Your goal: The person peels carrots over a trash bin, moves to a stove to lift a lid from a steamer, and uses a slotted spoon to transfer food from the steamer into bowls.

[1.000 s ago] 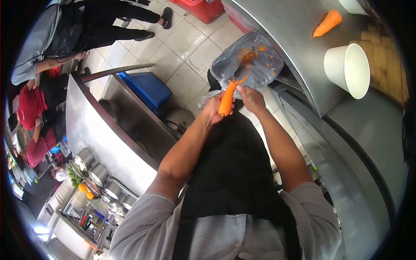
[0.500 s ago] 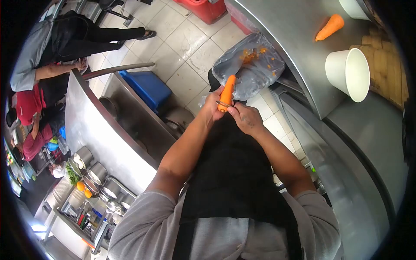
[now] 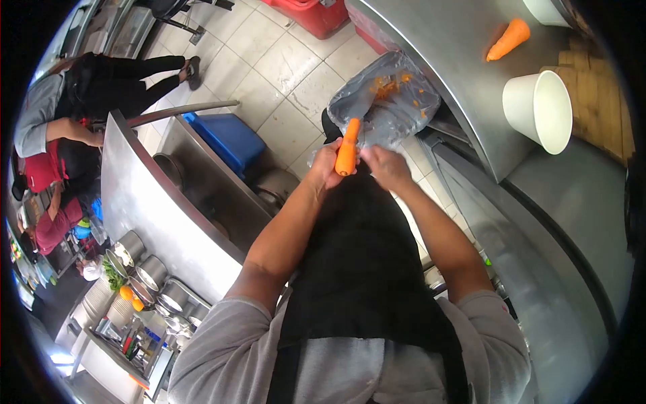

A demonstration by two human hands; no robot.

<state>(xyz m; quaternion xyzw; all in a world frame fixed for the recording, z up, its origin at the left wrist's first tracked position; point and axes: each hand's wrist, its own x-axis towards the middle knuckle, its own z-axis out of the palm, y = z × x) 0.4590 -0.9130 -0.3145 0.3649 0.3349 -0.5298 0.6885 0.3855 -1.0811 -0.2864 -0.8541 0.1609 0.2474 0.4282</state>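
An orange carrot (image 3: 347, 149), its surface looking peeled, points away from me over the open end of a plastic bag. My left hand (image 3: 326, 165) is closed around its side. Just right of the carrot, my right hand (image 3: 388, 168) is closed on a peeler, mostly hidden in the fingers and slightly blurred. Beyond both hands the clear plastic bag (image 3: 342, 102) hangs open at the counter's edge, with orange peelings (image 3: 386, 87) inside. Another carrot (image 3: 509, 40) lies on the steel counter (image 3: 464, 81) to the right.
A white tub (image 3: 531, 104) stands on the right counter by a brown slatted board (image 3: 592, 101). On the left is a steel table (image 3: 145, 202) with a blue bin (image 3: 225, 140) beyond. A red bin (image 3: 313, 17) stands ahead. Other people (image 3: 74, 94) are at the far left.
My right hand has moved a little to the right, and the peeler has come off the carrot's near end. The person at far left has shifted and drawn a foot back.
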